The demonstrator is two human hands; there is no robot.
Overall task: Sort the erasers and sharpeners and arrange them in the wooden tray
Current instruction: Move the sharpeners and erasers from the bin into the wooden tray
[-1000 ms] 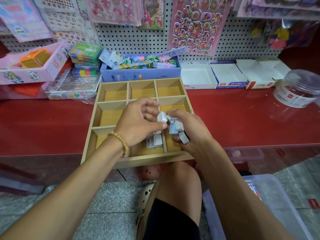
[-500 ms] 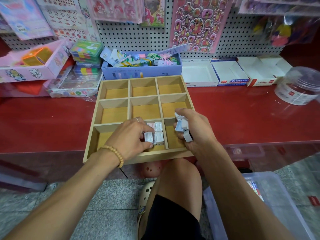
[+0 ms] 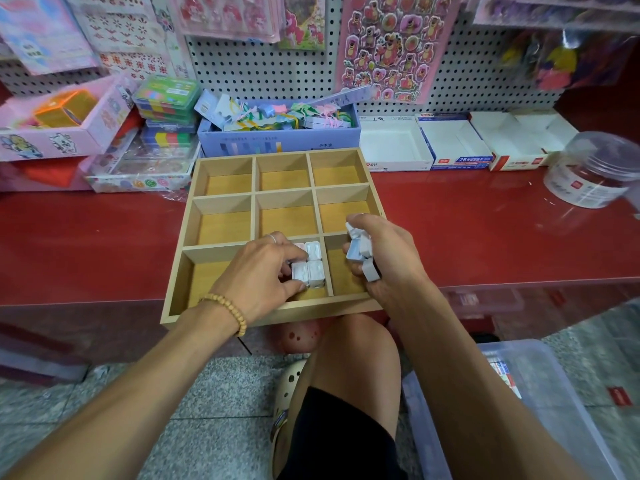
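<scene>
The wooden tray [image 3: 221,199], nine compartments, lies on the red counter. In its near middle compartment several small white pieces [image 3: 314,262] stand packed side by side; whether they are erasers or sharpeners I cannot tell. My left hand [image 3: 258,278] reaches into that compartment and pinches the near-left piece [image 3: 300,271] between thumb and fingers. My right hand [image 3: 384,258] hovers over the near right compartment and grips a bunch of white and pale blue pieces [image 3: 358,249]. The other compartments hold nothing.
Behind the tray stands a lilac box [image 3: 277,140] of stationery, with open white cartons [image 3: 394,147] to its right. A clear round tub [image 3: 588,171] lies at the far right. Pink boxes [image 3: 52,129] crowd the left. A clear bin [image 3: 540,393] sits on the floor by my knee.
My left hand took one piece from the bunch in my right hand and brought it down into the near middle compartment. My right hand has drifted slightly right.
</scene>
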